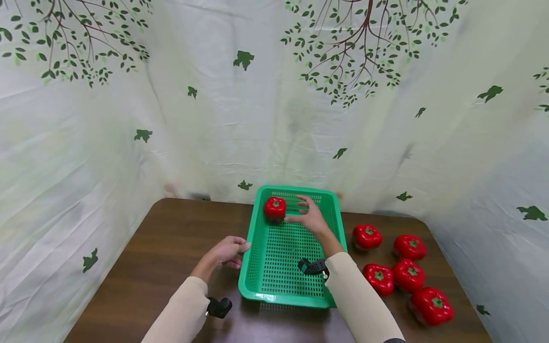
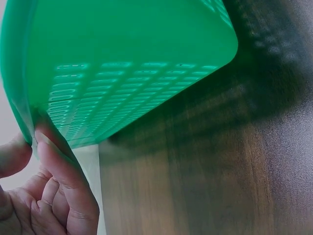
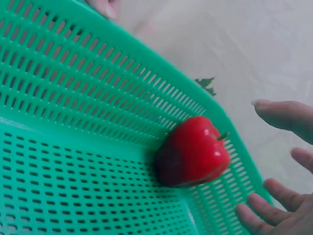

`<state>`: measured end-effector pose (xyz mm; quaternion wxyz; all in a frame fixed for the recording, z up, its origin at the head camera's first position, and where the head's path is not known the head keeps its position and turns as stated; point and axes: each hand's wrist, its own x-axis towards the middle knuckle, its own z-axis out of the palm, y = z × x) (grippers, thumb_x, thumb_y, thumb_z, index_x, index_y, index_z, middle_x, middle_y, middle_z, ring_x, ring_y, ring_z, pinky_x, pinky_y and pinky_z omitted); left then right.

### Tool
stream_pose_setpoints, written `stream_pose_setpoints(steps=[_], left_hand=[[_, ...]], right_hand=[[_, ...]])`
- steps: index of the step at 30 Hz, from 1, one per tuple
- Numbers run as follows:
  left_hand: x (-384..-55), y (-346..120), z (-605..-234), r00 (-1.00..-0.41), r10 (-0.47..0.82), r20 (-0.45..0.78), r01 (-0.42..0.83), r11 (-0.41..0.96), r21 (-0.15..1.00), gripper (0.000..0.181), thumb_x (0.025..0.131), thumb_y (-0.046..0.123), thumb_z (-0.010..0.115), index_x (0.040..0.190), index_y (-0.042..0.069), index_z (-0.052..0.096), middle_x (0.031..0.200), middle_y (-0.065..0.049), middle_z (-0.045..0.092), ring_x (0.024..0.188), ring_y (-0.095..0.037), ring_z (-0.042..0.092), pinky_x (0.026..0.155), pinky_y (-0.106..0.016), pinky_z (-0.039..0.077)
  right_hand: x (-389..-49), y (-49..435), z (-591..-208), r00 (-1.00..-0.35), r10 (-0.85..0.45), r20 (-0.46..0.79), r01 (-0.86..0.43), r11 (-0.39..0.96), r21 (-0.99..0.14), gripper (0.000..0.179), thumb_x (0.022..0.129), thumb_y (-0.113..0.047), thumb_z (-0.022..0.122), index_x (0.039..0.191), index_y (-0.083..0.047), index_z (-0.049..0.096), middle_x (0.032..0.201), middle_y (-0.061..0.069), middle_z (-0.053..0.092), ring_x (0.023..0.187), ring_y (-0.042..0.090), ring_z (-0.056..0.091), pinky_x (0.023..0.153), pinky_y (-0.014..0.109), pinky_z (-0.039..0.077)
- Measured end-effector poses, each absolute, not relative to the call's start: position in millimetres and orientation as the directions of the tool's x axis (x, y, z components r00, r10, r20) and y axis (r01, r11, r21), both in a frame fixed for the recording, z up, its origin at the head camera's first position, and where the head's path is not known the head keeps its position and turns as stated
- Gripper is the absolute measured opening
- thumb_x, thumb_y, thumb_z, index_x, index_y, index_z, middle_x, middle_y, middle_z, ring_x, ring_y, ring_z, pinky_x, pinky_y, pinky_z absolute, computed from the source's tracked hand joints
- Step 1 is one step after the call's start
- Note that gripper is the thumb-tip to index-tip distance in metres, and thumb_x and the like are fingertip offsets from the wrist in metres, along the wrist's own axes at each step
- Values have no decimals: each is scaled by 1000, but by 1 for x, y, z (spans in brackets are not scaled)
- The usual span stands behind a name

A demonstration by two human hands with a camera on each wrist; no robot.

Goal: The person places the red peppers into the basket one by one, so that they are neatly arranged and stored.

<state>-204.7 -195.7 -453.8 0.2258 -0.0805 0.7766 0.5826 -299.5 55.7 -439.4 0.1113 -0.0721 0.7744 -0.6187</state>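
A green plastic basket (image 1: 283, 257) with slotted walls stands on the brown table. One red bell pepper (image 1: 275, 208) sits in its far left corner, and the right wrist view shows this pepper (image 3: 193, 152) against the basket's walls. My left hand (image 1: 229, 251) pinches the basket's left rim between thumb and fingers; in the left wrist view the hand (image 2: 56, 186) has the rim between them. Over the basket, just right of the pepper, my right hand (image 1: 310, 216) has its fingers spread and holds nothing. A gap separates the right hand (image 3: 283, 196) from the pepper in the right wrist view.
Several more red bell peppers (image 1: 410, 275) lie on the table (image 1: 180, 247) right of the basket, beside my right forearm. A pale cloth curtain (image 1: 206, 143) printed with leaves hangs behind the table and along both sides.
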Motion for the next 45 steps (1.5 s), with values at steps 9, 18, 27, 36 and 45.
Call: stream_pose_setpoints(steps=[9, 18, 27, 36, 45], left_hand=[[-204, -199, -457, -887, 148, -437, -381, 301, 874, 28, 101, 19, 50, 113, -5, 57, 86, -10, 59, 53, -12, 53, 53, -24, 51], [-204, -199, -455, -886, 127, -445, -387, 323, 864, 28, 100, 19, 52, 114, -5, 58, 85, -11, 61, 54, -13, 54, 54, -25, 52], [-203, -201, -456, -888, 134, -440, -383, 312, 870, 27, 101, 19, 51, 112, -5, 58, 85, -10, 60, 54, -13, 55, 55, -26, 53], [-205, -200, -457, -879, 162, -449, -390, 298, 871, 30, 101, 20, 50, 116, -6, 56, 91, -11, 60, 52, -11, 53, 53, -24, 52], [-206, -196, -456, -880, 182, -439, -376, 298, 877, 30, 101, 21, 50, 116, -4, 55, 89, -9, 59, 52, -11, 53, 53, -24, 52]], right_hand=[[-280, 82, -428, -951, -304, -52, -24, 241, -970, 78, 80, -8, 78, 146, -10, 37, 146, 20, 37, 134, 43, 37, 100, 56, 41], [-256, 113, -426, -942, -335, -30, -40, 199, -979, 73, 83, -8, 76, 144, -11, 37, 146, 17, 38, 134, 42, 36, 100, 56, 41], [-240, 138, -429, -929, -360, 82, -159, 189, -969, 67, 83, -6, 75, 140, -5, 41, 140, 21, 45, 127, 44, 44, 104, 55, 38], [-225, 166, -424, -930, -342, 137, -189, 124, -974, 62, 84, -4, 73, 137, 0, 42, 138, 23, 47, 126, 49, 42, 104, 59, 35], [-204, 195, -421, -946, -266, 186, -230, 146, -962, 61, 85, -3, 71, 137, 1, 41, 138, 22, 48, 125, 35, 47, 98, 36, 46]])
